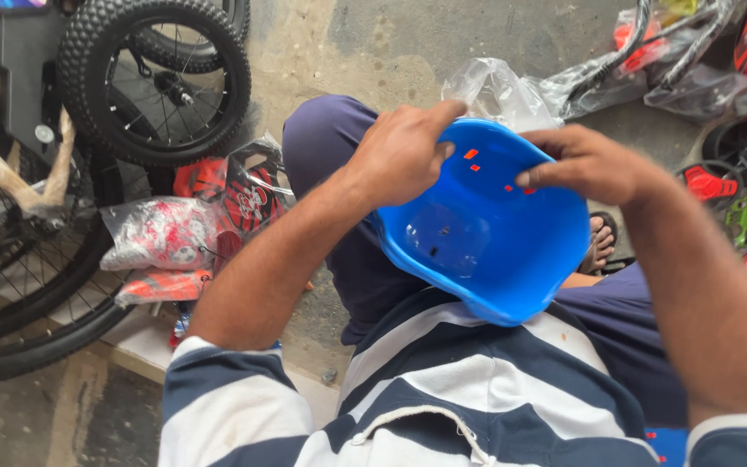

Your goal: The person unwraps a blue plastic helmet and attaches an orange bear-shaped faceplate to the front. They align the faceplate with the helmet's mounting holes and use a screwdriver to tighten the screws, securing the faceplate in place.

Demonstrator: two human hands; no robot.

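A blue plastic shell-shaped part (486,238), hollow side up, rests against my striped shirt over my lap. Small red clips poke through its far wall. My left hand (404,151) grips the shell's upper left rim, with a finger along the edge. On the right, my right hand (585,164) holds the upper rim, its fingertips pressing inside the shell near the red clips. Small holes show in the shell's floor.
A small knobby bicycle wheel (153,78) and larger tyres (19,285) stand at the left. Bagged red and white parts (162,233) lie on the floor by my knee. Clear plastic bags (499,91) and red and green parts (737,190) sit at the right.
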